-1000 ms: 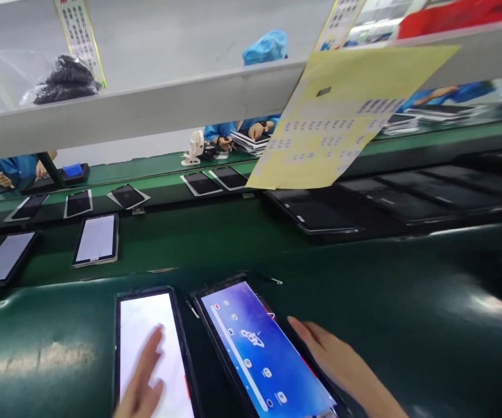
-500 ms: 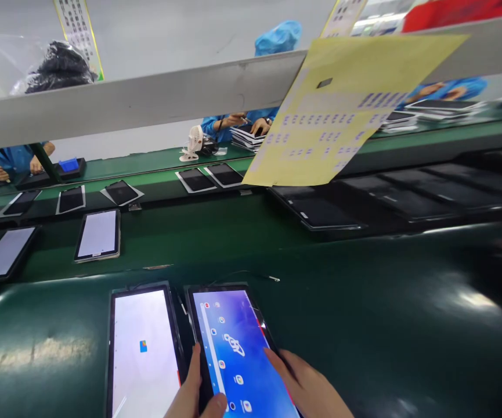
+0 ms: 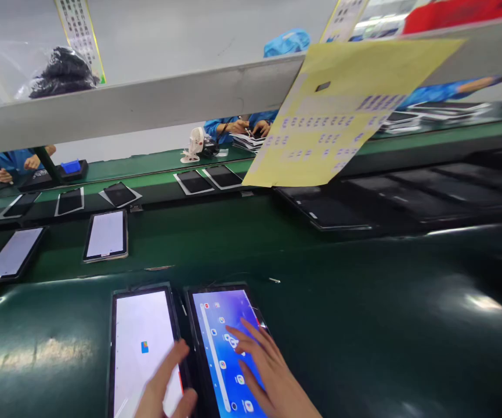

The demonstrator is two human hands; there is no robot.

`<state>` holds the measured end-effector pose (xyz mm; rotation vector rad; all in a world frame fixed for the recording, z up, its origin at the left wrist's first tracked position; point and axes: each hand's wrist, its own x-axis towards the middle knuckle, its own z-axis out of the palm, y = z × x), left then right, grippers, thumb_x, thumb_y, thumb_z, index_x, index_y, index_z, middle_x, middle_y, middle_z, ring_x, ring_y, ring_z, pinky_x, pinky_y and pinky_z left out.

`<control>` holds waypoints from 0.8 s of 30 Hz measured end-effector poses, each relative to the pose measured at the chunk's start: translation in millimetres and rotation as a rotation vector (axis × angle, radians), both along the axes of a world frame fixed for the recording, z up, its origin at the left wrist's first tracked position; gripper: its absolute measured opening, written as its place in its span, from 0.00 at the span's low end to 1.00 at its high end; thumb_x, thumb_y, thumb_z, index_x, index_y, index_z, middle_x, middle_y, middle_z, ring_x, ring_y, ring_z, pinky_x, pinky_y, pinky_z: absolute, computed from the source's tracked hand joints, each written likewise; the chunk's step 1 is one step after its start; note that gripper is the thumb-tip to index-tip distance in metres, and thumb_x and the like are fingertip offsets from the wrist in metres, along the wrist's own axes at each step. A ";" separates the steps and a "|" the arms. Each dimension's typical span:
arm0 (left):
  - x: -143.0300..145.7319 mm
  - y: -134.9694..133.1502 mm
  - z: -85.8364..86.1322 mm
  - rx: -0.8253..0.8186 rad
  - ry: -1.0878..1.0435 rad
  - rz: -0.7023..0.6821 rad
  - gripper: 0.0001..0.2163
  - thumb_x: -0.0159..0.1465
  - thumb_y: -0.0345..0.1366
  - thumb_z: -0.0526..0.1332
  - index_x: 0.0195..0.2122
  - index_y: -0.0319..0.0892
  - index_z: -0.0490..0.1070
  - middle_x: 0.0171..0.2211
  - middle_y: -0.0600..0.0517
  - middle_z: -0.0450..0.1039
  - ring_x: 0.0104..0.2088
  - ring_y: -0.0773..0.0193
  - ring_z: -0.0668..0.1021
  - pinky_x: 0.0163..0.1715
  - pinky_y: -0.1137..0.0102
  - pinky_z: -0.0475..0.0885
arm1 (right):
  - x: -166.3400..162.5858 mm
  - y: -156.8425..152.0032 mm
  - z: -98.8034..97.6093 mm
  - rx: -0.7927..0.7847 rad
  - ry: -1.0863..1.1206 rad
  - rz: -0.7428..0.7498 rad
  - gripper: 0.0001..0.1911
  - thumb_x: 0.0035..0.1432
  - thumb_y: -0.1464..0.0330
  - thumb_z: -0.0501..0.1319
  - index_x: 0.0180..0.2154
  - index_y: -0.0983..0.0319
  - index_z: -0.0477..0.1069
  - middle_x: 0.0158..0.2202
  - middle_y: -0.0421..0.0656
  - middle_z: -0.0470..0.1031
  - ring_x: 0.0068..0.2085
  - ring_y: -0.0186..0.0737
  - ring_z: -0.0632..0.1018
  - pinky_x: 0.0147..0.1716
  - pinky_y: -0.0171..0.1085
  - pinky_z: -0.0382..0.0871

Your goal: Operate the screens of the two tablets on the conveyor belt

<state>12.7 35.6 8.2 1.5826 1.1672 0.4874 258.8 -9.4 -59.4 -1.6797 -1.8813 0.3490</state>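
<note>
- The right hand [image 3: 272, 377] lies spread, palm down, on the black-framed tablet with a blue home screen [image 3: 224, 342]; its fingertips [image 3: 232, 332] touch the glass among small round app icons, too small to read.
- The left hand [image 3: 163, 389] is open with fingers loosely together, resting on the right edge of the black-framed tablet with a white screen [image 3: 140, 337], thumb toward the gap between the two tablets.
- The white screen shows one small blue and green square icon near its middle; no wording can be read.
- Both tablets lie flat, side by side and almost touching, at the near edge of the dark green work mat [image 3: 364, 325].
- A large pale yellow sheet of small purple stickers [image 3: 342, 116] hangs tilted from the grey overhead rail [image 3: 146, 104]; its print is illegible.
- A narrow white chart with a yellow border [image 3: 79, 35] carries rows of tiny characters, unreadable.
- Further tablets [image 3: 106, 235] lie on the green conveyor belt [image 3: 198, 226] beyond.
- People in blue sleeves [image 3: 228, 125] work at the far side, near a small white desk fan [image 3: 195, 144].
</note>
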 end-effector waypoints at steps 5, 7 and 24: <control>-59.0 31.0 -13.2 0.187 0.189 0.435 0.30 0.61 0.55 0.52 0.59 0.41 0.58 0.63 0.44 0.57 0.62 0.51 0.60 0.62 0.52 0.52 | -11.6 7.7 9.4 0.026 -0.117 0.162 0.09 0.67 0.70 0.44 0.43 0.58 0.61 0.59 0.44 0.59 0.63 0.53 0.50 0.54 0.64 0.59; -81.0 39.1 -21.0 0.114 0.226 0.525 0.36 0.57 0.59 0.53 0.59 0.37 0.57 0.61 0.39 0.58 0.60 0.48 0.64 0.60 0.52 0.58 | -7.4 5.8 10.6 0.031 -0.082 0.145 0.09 0.68 0.69 0.44 0.45 0.58 0.60 0.58 0.45 0.60 0.63 0.53 0.51 0.53 0.64 0.61; -102.7 57.8 -49.9 0.032 0.261 0.462 0.35 0.56 0.59 0.51 0.54 0.34 0.63 0.56 0.37 0.65 0.55 0.47 0.70 0.56 0.54 0.63 | 4.3 -15.8 20.0 -0.020 0.248 -0.198 0.11 0.70 0.61 0.42 0.43 0.55 0.60 0.57 0.43 0.63 0.58 0.47 0.63 0.48 0.50 0.71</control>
